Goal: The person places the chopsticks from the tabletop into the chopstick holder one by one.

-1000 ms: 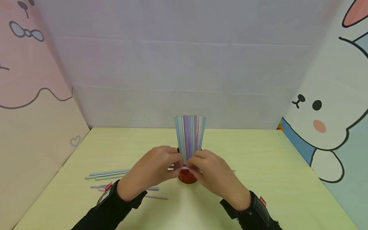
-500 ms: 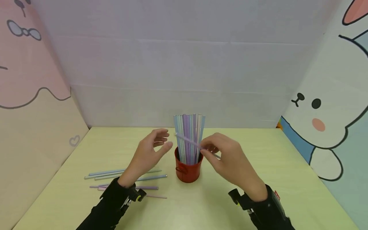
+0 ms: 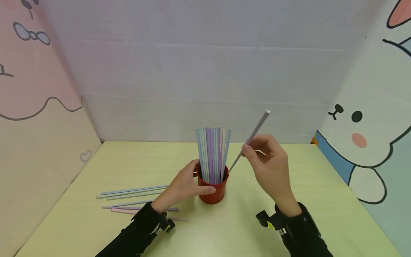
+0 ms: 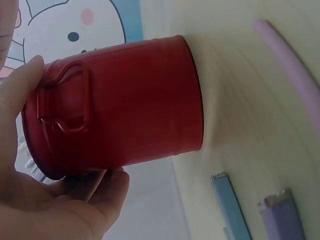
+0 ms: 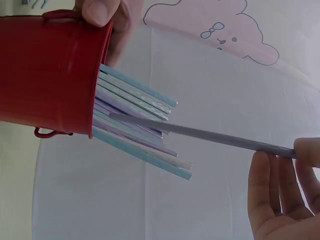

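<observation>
A small red metal bucket (image 3: 216, 197) stands upright on the table, packed with pastel straws (image 3: 210, 153) in blue, green, purple and cream. My left hand (image 3: 184, 184) grips the bucket's left side near the rim, its thumb across the front. In the left wrist view, a wire handle (image 4: 86, 95) shows on the bucket wall. To the right, my right hand (image 3: 271, 166) pinches a purple straw (image 3: 258, 125) between thumb and fingers. This straw slants, its lower tip close to the bucket's right rim; whether it touches, I cannot tell.
Left of the bucket lie several loose straws: blue and green ones (image 3: 135, 193) farther back, with a purple straw (image 3: 128, 207) and a pink straw (image 3: 120, 211) nearer. Printed panels (image 3: 45, 142) border the table (image 3: 289, 221) at left and right, a pale wall (image 3: 205, 71) behind.
Both hands were together at the bucket's front with the purple straw. The right hand has carried it right and tipped it steeper; the left let go of it and has taken hold of the bucket.
</observation>
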Motion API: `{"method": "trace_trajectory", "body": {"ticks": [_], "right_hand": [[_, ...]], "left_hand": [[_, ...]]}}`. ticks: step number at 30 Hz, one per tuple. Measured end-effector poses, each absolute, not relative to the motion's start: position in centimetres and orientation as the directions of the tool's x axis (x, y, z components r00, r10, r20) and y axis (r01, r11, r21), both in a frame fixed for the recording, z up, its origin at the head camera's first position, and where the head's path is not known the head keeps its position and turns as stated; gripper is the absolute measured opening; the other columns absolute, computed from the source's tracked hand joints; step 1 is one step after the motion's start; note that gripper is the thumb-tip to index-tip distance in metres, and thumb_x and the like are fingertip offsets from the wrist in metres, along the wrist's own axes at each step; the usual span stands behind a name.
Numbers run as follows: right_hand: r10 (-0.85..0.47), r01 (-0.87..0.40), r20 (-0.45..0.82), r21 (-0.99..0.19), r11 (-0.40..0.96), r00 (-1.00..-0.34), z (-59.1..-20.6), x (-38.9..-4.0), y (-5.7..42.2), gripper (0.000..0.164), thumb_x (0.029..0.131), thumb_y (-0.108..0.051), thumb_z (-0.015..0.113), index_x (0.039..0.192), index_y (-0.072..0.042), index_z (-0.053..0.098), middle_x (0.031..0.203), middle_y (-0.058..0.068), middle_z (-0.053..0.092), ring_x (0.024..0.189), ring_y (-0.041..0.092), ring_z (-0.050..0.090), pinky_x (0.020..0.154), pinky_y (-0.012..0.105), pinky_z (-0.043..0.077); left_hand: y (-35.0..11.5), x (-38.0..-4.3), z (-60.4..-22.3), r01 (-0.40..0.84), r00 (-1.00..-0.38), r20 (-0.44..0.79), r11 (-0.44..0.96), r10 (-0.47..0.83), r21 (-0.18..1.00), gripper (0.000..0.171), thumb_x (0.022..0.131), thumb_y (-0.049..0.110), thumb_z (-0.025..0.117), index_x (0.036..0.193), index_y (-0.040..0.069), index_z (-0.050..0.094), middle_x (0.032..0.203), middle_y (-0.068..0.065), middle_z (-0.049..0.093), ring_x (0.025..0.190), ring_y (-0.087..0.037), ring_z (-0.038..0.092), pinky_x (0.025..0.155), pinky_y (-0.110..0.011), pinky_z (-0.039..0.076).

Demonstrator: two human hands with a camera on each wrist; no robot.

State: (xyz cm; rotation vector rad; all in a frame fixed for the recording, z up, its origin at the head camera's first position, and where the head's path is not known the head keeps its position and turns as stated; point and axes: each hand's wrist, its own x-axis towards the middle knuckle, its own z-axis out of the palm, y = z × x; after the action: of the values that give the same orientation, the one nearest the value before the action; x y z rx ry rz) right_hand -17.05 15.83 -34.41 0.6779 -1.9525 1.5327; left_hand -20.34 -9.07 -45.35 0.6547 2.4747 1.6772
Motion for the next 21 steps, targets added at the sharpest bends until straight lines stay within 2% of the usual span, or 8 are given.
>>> {"method": "trace_trajectory", "body": {"ticks": [5, 12, 16, 21], "right_hand": [[-0.114, -0.613, 0.603, -0.764, 0.205, -0.79, -35.8, -17.8, 15.3, 0.018, 0.097, 0.006, 0.072, 0.113, 0.005, 0.065, 0.101, 0.009, 0.069, 0.087, 0.017, 0.073, 0.082, 0.028, 0.064], [-0.174, -0.495, 0.464, -0.811, 0.313, -0.869, -38.3, -18.9, 14.3, 0.017, 0.099, -0.007, 0.075, 0.113, -0.002, 0.068, 0.1, 0.01, 0.071, 0.087, 0.021, 0.073, 0.079, 0.027, 0.064], [-0.183, -0.471, 0.435, -0.785, 0.402, -0.881, -39.6, -19.4, 13.8, 0.018, 0.098, -0.009, 0.077, 0.114, -0.004, 0.07, 0.099, 0.007, 0.073, 0.086, 0.018, 0.071, 0.078, 0.027, 0.063], [-0.202, -0.488, 0.455, -0.699, 0.523, -0.867, -40.6, -19.7, 13.4, 0.019, 0.094, -0.008, 0.082, 0.11, -0.006, 0.073, 0.092, 0.002, 0.075, 0.076, 0.014, 0.067, 0.071, 0.027, 0.06]], "left_hand": [[-8.6, -20.1, -45.6, 0.307, -0.903, 0.184, 0.282, 0.387, 0.909, 0.09, 0.085, 0.028, 0.093, 0.156, 0.009, 0.042, 0.148, -0.006, 0.058, 0.135, -0.027, 0.059, 0.113, -0.051, 0.049], [-8.2, -19.8, -45.8, 0.309, -0.906, 0.194, 0.277, 0.375, 0.91, 0.089, 0.084, 0.028, 0.094, 0.155, 0.012, 0.042, 0.146, -0.002, 0.059, 0.132, -0.022, 0.059, 0.112, -0.048, 0.05], [-8.1, -19.7, -45.8, 0.318, -0.905, 0.2, 0.286, 0.375, 0.904, 0.089, 0.084, 0.029, 0.093, 0.156, 0.012, 0.042, 0.146, -0.002, 0.058, 0.131, -0.022, 0.06, 0.111, -0.047, 0.051], [-8.1, -19.6, -45.7, 0.315, -0.906, 0.193, 0.295, 0.377, 0.902, 0.089, 0.085, 0.03, 0.092, 0.156, 0.012, 0.041, 0.147, -0.003, 0.057, 0.13, -0.022, 0.06, 0.111, -0.047, 0.051]]}}
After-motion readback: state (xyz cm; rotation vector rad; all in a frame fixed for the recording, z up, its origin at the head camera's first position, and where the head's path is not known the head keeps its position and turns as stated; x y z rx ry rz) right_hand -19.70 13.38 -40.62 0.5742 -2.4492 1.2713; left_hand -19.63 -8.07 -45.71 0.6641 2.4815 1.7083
